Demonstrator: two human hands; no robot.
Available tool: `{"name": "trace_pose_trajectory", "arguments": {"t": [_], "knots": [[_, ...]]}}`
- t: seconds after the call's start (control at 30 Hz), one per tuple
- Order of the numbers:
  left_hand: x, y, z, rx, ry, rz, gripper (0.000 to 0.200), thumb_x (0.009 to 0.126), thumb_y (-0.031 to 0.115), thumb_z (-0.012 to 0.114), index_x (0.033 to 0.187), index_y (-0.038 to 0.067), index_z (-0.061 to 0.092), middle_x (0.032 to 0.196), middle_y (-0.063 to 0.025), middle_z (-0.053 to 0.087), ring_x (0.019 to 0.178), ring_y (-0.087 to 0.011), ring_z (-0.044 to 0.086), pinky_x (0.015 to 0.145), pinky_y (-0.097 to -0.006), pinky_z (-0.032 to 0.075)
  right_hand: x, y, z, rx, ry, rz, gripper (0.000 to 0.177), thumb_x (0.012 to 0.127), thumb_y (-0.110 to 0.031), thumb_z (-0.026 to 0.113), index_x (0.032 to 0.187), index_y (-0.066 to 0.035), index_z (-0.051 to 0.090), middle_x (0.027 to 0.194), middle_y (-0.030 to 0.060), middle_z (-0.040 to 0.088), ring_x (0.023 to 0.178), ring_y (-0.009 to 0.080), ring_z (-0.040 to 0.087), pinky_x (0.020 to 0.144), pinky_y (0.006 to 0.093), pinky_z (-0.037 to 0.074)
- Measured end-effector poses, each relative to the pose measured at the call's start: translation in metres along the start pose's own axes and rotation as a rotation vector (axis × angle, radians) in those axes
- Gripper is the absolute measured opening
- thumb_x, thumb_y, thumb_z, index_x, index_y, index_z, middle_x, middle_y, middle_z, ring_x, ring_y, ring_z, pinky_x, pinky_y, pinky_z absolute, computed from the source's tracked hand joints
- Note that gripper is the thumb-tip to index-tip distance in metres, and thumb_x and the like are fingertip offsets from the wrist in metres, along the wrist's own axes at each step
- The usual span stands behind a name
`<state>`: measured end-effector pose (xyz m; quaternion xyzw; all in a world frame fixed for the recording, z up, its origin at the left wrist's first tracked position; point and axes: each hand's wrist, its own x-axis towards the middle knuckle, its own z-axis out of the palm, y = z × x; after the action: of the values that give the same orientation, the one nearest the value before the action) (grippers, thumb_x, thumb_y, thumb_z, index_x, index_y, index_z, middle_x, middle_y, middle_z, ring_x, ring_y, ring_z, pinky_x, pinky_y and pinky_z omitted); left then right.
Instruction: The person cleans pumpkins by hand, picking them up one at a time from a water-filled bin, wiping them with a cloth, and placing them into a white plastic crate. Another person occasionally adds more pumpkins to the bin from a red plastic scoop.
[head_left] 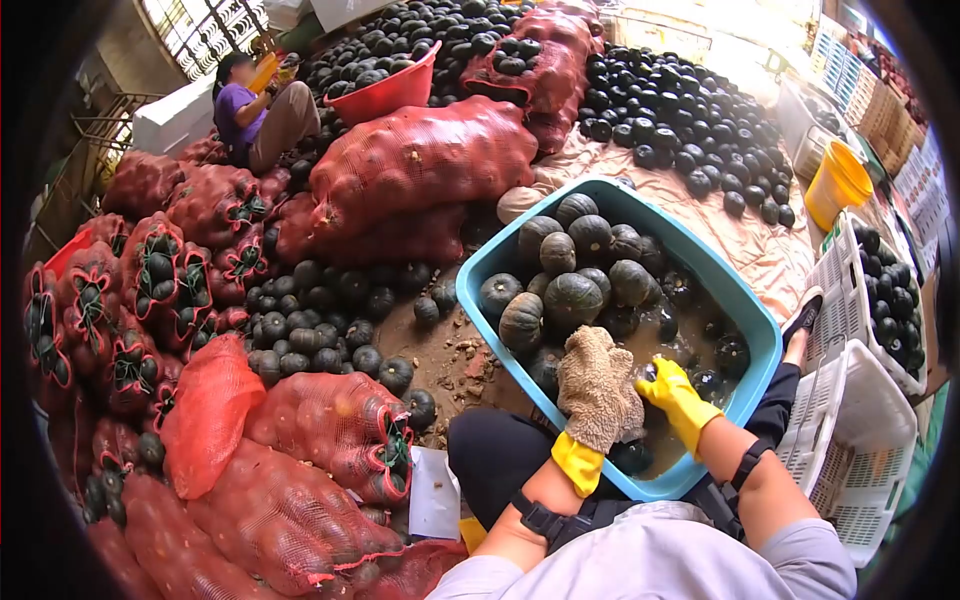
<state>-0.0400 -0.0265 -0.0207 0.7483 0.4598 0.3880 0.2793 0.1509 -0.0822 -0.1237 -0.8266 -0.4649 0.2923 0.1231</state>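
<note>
My left hand [600, 395] wears a yellow glove, with a fuzzy brown cloth or mitt [597, 375] covering it; its fingers are hidden. It rests by the dark green pumpkins [573, 299] heaped in a blue tub [468, 290]. Just to the right, over murky water [668, 440], my right hand [680, 400] in a yellow glove has its fingers curled. A small dark, shiny thing shows at the fingertips, too small to name. More pumpkins [732, 353] sit partly under the water, and another [630, 457] lies below my hands.
Red mesh sacks [420, 155] of pumpkins fill the left and back. Loose pumpkins lie on the floor [445, 370] and on a pale sheet [760, 250]. White crates [850, 450] and a yellow bucket [838, 185] stand right. A person [255, 115] sits back left near a red basin [390, 95].
</note>
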Motion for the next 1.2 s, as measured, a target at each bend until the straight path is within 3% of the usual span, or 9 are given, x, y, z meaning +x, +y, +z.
{"name": "trace_pose_trajectory", "arguments": {"t": [0.1, 0.13, 0.33, 0.5, 0.7, 0.77, 0.93, 1.1, 1.2], "knots": [[0.003, 0.008, -0.007, -0.068, 0.036, 0.023, 0.023, 0.092, 0.018, 0.075, 0.102, 0.006, 0.058, 0.096, -0.0174, 0.062, 0.093, -0.0437, 0.063, 0.081, -0.0506, 0.051, 0.001, 0.012, -0.014, 1.71, -0.452, 0.542, 0.065, 0.094, -0.048, 0.079, 0.145, -0.011, 0.063, 0.131, 0.014, 0.074, 0.114, 0.0325, 0.075, 0.102, 0.0534, 0.061], [0.005, 0.01, -0.011, -0.069, 0.056, 0.058, 0.023, 0.092, 0.018, 0.075, 0.102, 0.006, 0.058, 0.095, -0.0178, 0.062, 0.092, -0.0442, 0.064, 0.079, -0.0511, 0.051, -0.014, 0.003, -0.029, 1.775, -0.397, 0.407, 0.057, 0.098, -0.045, 0.074, 0.144, -0.012, 0.063, 0.132, 0.0131, 0.072, 0.107, 0.0329, 0.077, 0.099, 0.0604, 0.061], [0.009, 0.056, -0.046, -0.025, -0.011, 0.202, 0.038, 0.084, 0.03, 0.078, 0.112, 0.007, 0.066, 0.105, -0.0195, 0.066, 0.098, -0.0405, 0.068, 0.086, -0.0483, 0.057, -0.095, -0.073, -0.045, 0.52, 0.342, -0.621, 0.066, 0.089, -0.017, 0.085, 0.149, -0.01, 0.059, 0.15, 0.0159, 0.059, 0.145, 0.0344, 0.05, 0.125, 0.0459, 0.036], [-0.009, 0.034, -0.006, 0.215, -0.227, 0.318, 0.079, 0.079, 0.041, 0.082, 0.142, 0.002, 0.056, 0.112, -0.0195, 0.067, 0.112, -0.0397, 0.064, 0.096, -0.0481, 0.05, -0.054, -0.07, -0.046, 0.721, 0.518, -0.15, 0.063, 0.089, -0.021, 0.086, 0.145, -0.008, 0.059, 0.149, 0.0186, 0.057, 0.138, 0.0342, 0.055, 0.12, 0.0421, 0.042], [-0.003, 0.032, -0.034, -0.103, -0.265, 0.346, 0.086, 0.076, 0.029, 0.084, 0.15, 0.004, 0.049, 0.134, -0.0215, 0.062, 0.124, -0.0392, 0.059, 0.105, -0.0484, 0.047, -0.08, -0.051, -0.041, 0.475, 0.506, -0.793, 0.069, 0.087, -0.024, 0.09, 0.146, -0.008, 0.057, 0.146, 0.0177, 0.057, 0.14, 0.0353, 0.054, 0.12, 0.0462, 0.041], [0.008, 0.064, -0.039, 0.092, -0.46, 0.177, 0.084, 0.076, 0.033, 0.085, 0.147, 0.001, 0.052, 0.13, -0.0202, 0.064, 0.123, -0.0403, 0.06, 0.103, -0.0498, 0.047, -0.042, -0.043, -0.036, 0.753, 0.648, -0.12, 0.068, 0.089, -0.022, 0.088, 0.147, -0.007, 0.056, 0.145, 0.0181, 0.058, 0.138, 0.0335, 0.055, 0.119, 0.0455, 0.042], [-0.017, 0.043, -0.037, -0.111, -0.212, 0.326, 0.086, 0.074, 0.026, 0.088, 0.147, 0.002, 0.05, 0.133, -0.0179, 0.064, 0.121, -0.0402, 0.061, 0.107, -0.0491, 0.044, -0.095, -0.067, -0.084, 0.838, -0.068, -0.491, 0.064, 0.098, -0.038, 0.077, 0.151, -0.006, 0.059, 0.151, 0.0145, 0.061, 0.138, 0.0289, 0.057, 0.118, 0.042, 0.042], [-0.006, 0.025, -0.024, 0.07, -0.345, 0.324, 0.077, 0.072, 0.023, 0.088, 0.139, 0.005, 0.055, 0.128, -0.0196, 0.063, 0.119, -0.0428, 0.058, 0.106, -0.049, 0.044, -0.101, -0.1, -0.067, 0.043, 0.536, -0.617, 0.038, 0.1, -0.019, 0.072, 0.133, -0.002, 0.069, 0.133, 0.019, 0.071, 0.117, 0.0353, 0.068, 0.105, 0.0399, 0.053], [0.002, 0.017, -0.036, -0.158, -0.433, 0.32, 0.077, 0.063, 0.025, 0.092, 0.132, 0.008, 0.06, 0.128, -0.018, 0.062, 0.119, -0.0406, 0.057, 0.108, -0.0481, 0.046, -0.113, -0.104, -0.084, 0.795, 0.048, -0.363, 0.037, 0.098, -0.014, 0.076, 0.133, -0.005, 0.07, 0.132, 0.0123, 0.071, 0.122, 0.0248, 0.066, 0.105, 0.0362, 0.052]]}}
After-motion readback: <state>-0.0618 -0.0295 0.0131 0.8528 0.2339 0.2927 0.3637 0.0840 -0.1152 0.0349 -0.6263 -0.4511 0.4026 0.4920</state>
